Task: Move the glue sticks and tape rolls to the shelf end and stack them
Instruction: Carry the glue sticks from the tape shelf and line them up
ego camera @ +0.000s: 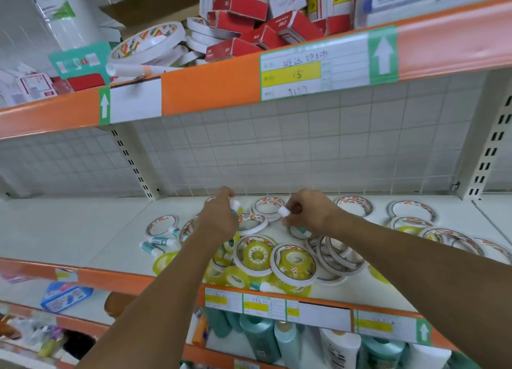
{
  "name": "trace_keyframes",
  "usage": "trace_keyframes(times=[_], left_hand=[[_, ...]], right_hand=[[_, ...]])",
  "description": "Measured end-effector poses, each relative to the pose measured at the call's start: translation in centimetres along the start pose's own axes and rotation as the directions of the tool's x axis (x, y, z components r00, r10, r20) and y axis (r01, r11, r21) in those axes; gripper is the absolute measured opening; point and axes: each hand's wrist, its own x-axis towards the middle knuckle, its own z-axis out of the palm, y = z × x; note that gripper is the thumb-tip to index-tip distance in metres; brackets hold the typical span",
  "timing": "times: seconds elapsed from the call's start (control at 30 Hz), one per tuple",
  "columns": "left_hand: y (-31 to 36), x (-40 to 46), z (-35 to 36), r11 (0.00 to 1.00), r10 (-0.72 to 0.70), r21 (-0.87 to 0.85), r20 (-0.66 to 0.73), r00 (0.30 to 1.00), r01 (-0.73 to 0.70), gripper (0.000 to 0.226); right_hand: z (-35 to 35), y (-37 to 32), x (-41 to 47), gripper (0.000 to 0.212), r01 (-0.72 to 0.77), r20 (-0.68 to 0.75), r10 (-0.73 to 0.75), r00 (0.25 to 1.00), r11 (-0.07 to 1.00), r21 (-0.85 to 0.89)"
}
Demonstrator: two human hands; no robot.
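Several tape rolls [293, 264] lie scattered on the white middle shelf [83, 230], some white-rimmed, some yellow. My left hand [219, 216] grips a glue stick [235, 204] with a white cap above the rolls. My right hand [307, 213] holds another glue stick [283, 211], white cap pointing left. Two more teal-and-white glue sticks [156, 244] lie at the left edge of the pile, beside a single tape roll [162, 224]. One more glue stick [261, 286] lies near the shelf's front edge.
The upper shelf [210, 86] holds red boxes [238, 22] and more tape rolls [149, 43]. Bottles [257, 338] stand on the shelf below. A wire grid [277, 147] backs the middle shelf, and its left part is bare white surface.
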Motion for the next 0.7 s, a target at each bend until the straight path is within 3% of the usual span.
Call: trace_keyframes(times=[0.2,0.43,0.53,0.7], left_hand=[[3.8,-0.3,1.7,0.978,0.17,0.113,0.035,0.985,-0.173,0.03],[7.3,-1.0,3.1,0.911,0.3,0.275,0.072,0.951,-0.308,0.037],[7.7,-1.4,3.7,0.879,0.319,0.348,0.08,0.945,-0.326,0.038],[9.2,-2.0,4.8,0.823,0.419,0.373,0.114,0.901,-0.429,0.039]], right_hand=[[-2.0,0.6,-2.1,0.034,0.017,-0.003,-0.018,1.0,0.99,-0.14],[-4.8,-1.6,-2.8,0.03,0.069,-0.08,-0.114,0.99,0.901,-0.428],[-5.6,-0.9,-4.2,0.027,0.07,-0.039,-0.111,0.993,0.825,-0.561],[-5.9,1.2,-7.3,0.029,-0.042,-0.074,-0.007,0.997,0.767,-0.64]])
